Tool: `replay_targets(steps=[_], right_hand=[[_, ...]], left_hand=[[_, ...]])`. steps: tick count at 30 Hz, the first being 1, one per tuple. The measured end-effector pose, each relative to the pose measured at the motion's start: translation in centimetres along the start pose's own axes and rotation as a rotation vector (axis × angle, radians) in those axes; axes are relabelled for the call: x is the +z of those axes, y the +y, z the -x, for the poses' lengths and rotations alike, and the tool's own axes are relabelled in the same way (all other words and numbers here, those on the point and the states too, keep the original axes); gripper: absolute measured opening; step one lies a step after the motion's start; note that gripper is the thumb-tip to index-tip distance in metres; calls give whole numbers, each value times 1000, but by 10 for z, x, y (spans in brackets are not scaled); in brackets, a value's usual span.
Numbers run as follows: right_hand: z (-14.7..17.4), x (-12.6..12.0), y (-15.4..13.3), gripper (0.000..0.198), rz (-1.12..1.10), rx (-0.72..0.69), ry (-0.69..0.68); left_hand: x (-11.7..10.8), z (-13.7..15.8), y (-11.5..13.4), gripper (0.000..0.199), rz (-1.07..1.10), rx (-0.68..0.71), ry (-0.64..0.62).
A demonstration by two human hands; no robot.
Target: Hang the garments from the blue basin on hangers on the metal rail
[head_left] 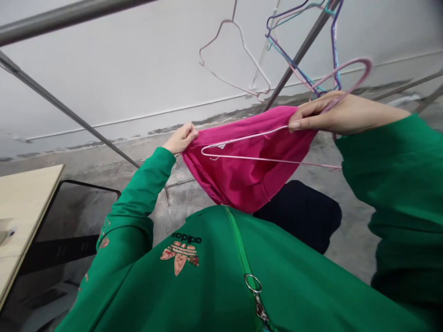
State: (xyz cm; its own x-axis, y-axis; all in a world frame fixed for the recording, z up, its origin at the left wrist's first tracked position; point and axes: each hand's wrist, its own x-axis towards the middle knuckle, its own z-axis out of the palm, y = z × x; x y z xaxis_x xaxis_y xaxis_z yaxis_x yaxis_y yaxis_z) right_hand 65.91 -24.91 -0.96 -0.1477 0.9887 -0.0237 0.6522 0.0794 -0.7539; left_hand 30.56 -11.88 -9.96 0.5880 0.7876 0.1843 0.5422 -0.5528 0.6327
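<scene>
A bright pink garment (pixel 235 173) is stretched between my two hands in front of my body, its upper edge pulled nearly straight. My left hand (pixel 182 138) is closed on the left end of that edge. At the other end, my right hand (pixel 332 113) grips both the garment's edge and a pale pink clothes hanger (pixel 249 136). The hanger lies sideways, one end within the garment's opening, with its hook looping out above my right hand. I cannot make out whether the garment is a skirt or trousers.
Empty hangers (pixel 334 46) in purple, teal and pink hang at the upper right, and a single pale hanger (pixel 244 44) hangs nearby. A metal rail (pixel 69 18) crosses above. To the left are a wooden table (pixel 31 184) and a black-framed item (pixel 83 207).
</scene>
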Motion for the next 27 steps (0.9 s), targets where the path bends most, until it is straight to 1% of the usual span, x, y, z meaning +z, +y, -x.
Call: replay_targets(steps=[3, 5, 6, 7, 9, 11, 13, 15, 18, 20, 24, 27], right_hand=[[5, -2, 1, 67, -38, 56, 71], [6, 0, 0, 66, -79, 62, 96], [6, 2, 1, 65, -97, 53, 103], [5, 5, 1, 63, -115, 39, 108], [3, 12, 3, 59, -143, 10, 107], [-1, 21, 5, 55, -165, -7, 122], [-5, 28, 7, 52, -181, -20, 161], [-8, 34, 9, 48, -196, -43, 161], [-12, 42, 9, 43, -190, -68, 79], [-15, 48, 9, 41, -178, -83, 52], [-20, 68, 4, 35, -127, -90, 84], [-24, 84, -1, 30, -65, -107, 135]], left_hand=[[-15, -4, 11, 24, -267, 116, -146], [-19, -7, 14, 19, -349, 139, -169], [-20, -9, 16, 14, -349, 120, -164], [-20, -11, 17, 11, -325, 75, -153], [-19, -13, 20, 12, -228, -72, -140], [-18, -13, 26, 20, -101, -223, -124], [-16, -12, 33, 28, 27, -295, -95], [-14, -12, 41, 31, 150, -294, -52], [-11, -13, 49, 30, 332, -260, 37], [-9, -14, 54, 30, 431, -254, 58], [-1, -12, 63, 34, 507, -225, -12], [7, -9, 68, 34, 470, -147, -79]])
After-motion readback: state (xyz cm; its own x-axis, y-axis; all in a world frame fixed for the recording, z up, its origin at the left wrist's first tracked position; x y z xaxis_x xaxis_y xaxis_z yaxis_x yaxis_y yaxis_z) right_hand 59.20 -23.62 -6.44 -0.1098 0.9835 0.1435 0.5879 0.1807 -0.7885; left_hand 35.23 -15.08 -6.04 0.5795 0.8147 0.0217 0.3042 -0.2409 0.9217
